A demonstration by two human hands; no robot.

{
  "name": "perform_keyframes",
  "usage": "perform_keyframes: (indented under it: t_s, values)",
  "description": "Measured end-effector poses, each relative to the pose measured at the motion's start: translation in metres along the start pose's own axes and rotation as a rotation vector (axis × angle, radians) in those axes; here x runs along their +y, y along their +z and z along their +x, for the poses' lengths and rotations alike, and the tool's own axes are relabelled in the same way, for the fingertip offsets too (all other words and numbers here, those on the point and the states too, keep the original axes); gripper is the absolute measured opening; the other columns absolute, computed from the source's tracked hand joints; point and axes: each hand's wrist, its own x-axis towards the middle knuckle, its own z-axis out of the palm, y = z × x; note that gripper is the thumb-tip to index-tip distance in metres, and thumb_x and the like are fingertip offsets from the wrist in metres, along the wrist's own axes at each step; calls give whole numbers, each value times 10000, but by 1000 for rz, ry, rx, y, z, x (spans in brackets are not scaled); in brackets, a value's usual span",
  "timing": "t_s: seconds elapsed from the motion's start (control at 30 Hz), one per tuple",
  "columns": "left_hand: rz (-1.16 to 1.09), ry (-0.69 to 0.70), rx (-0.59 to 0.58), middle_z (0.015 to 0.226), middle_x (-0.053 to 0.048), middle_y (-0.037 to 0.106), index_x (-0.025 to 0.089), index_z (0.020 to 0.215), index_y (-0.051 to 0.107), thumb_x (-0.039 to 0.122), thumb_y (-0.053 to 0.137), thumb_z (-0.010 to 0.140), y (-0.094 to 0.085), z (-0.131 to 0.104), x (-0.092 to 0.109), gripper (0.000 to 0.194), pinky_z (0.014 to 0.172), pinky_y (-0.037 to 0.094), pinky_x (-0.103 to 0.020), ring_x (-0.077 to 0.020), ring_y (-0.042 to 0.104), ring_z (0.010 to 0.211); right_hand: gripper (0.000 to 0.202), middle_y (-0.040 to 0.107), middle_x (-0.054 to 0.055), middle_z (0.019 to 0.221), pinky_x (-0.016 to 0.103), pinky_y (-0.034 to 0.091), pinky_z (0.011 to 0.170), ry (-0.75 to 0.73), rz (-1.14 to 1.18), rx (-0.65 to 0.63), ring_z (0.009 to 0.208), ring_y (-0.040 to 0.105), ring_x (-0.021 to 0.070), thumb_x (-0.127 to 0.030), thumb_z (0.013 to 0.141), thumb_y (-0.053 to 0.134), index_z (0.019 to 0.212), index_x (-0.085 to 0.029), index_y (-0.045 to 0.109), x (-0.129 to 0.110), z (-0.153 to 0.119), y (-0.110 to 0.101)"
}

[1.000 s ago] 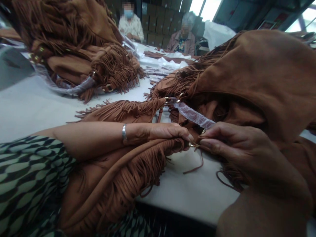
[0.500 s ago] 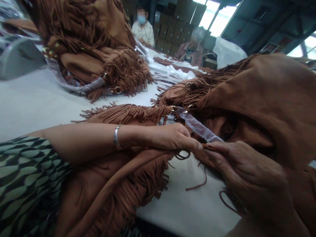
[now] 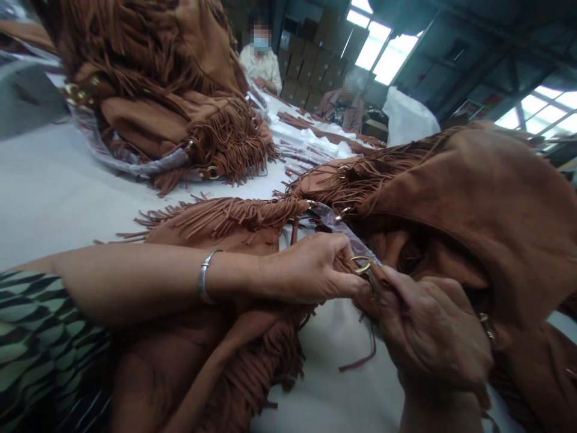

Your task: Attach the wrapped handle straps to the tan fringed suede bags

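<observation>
We pinched left hand [image 3: 311, 270] and right hand [image 3: 428, 331] on gold ring [image 3: 360, 264] | risk: fringe [image 3: 270, 355] snagging, we judged.

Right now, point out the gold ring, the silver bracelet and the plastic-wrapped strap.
gold ring [image 3: 361, 264]: head view, on its metal loop between the fingertips.
silver bracelet [image 3: 204, 284]: head view, on the band at the left wrist.
plastic-wrapped strap [image 3: 157, 161]: head view, on its wrapped middle.

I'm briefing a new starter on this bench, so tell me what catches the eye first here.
At centre, the left hand and right hand meet, fingertips pinching a small gold metal ring on a tan suede fringed bag that fills the right side. A heap of similar brown fringed bags rises at the upper left of the white table.
</observation>
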Motion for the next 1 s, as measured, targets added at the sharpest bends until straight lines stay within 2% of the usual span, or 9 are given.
perform_keyframes:
  t_s: [0.07,0.13,0.23,0.33,0.43,0.57,0.73,0.83,1.0]
  values:
    - [-62,-28,-89,597,49,467,157,762,491,415,619,770,-2,0,1,289,441,287,-182,-71,387,517,254,691,99,745,332,464,620,8,29,-5,573,584,164,-26,771,667,1019,-51,616,3,-1,0]
    - [-117,-71,-116,594,44,465,157,767,493,433,573,800,-3,1,2,289,432,286,-188,-74,385,503,262,690,97,743,331,469,621,27,58,-4,581,589,165,-18,766,666,1020,-58,614,6,-1,1]
    - [-201,-119,-55,598,45,469,156,748,496,365,586,784,-3,2,3,230,456,308,-183,-72,403,513,260,689,67,712,322,462,599,24,48,-10,562,586,159,-26,763,677,1003,-99,611,8,-3,2]
    - [-156,-49,-8,623,42,486,148,733,514,286,604,760,-1,3,1,167,492,318,-174,-69,422,559,277,707,45,766,326,477,621,66,31,-29,585,597,160,-56,773,673,1021,-165,613,6,-8,4]
    - [-6,3,27,643,34,502,146,724,516,321,603,770,-1,3,-1,200,502,315,-177,-77,442,592,223,707,49,810,334,499,641,308,63,3,641,613,177,-113,803,655,1012,-189,660,3,-13,5]
    - [-86,-42,-93,648,25,513,150,795,517,469,535,821,-3,2,1,321,491,341,-189,-87,455,568,164,684,51,782,314,506,606,727,244,67,668,635,187,-256,853,628,978,-169,690,2,-17,10]
    - [-200,-44,-100,662,13,530,131,797,563,430,512,843,-3,2,4,307,536,371,-186,-85,477,598,169,618,-4,636,264,492,470,961,622,159,502,582,137,-278,845,650,956,-151,655,1,-13,13]
    - [-261,-40,-51,665,17,547,120,755,587,359,550,823,0,1,3,252,549,373,-176,-70,468,595,152,598,-16,621,233,455,403,968,646,121,436,534,109,-269,856,635,955,-155,648,-2,-10,9]
    - [-306,22,66,655,26,562,104,725,623,271,617,777,1,0,3,176,546,372,-152,-53,465,585,151,686,54,728,269,510,494,701,292,-25,571,638,170,-274,865,601,941,-168,677,-5,-12,6]
